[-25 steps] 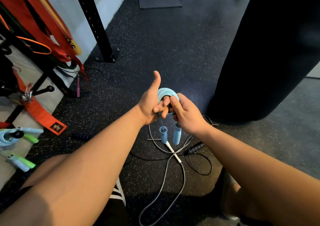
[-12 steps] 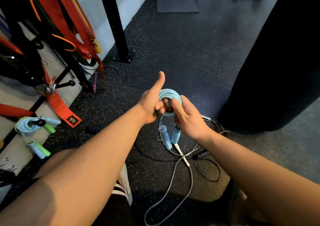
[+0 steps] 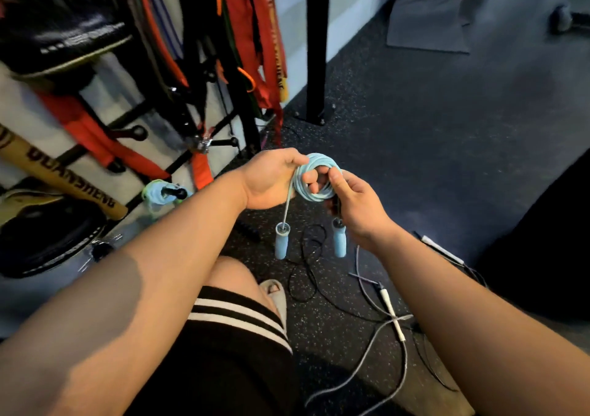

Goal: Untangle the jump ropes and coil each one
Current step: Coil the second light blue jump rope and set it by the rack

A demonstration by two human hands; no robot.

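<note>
The blue rope (image 3: 314, 177) is wound into a small coil just above frame centre, held in the air between both hands. The left grip (image 3: 271, 181) is closed on it from 9 o'clock, fingers hooked through the loop. The right grip (image 3: 354, 206) pinches its 3 o'clock side, thumb on top. Both handles (image 3: 281, 245) hang at 6 o'clock. I judge this coil nearly finished; whether the turns are tied off is hidden behind the right grip. Next it needs securing and setting aside without springing open, perhaps by the hung rope (image 3: 153, 192) at 9 o'clock. The grey rope (image 3: 390, 312) and black rope (image 3: 301, 249) lie crossed on the floor (image 3: 415, 160) at 5 o'clock, unsorted.
</note>
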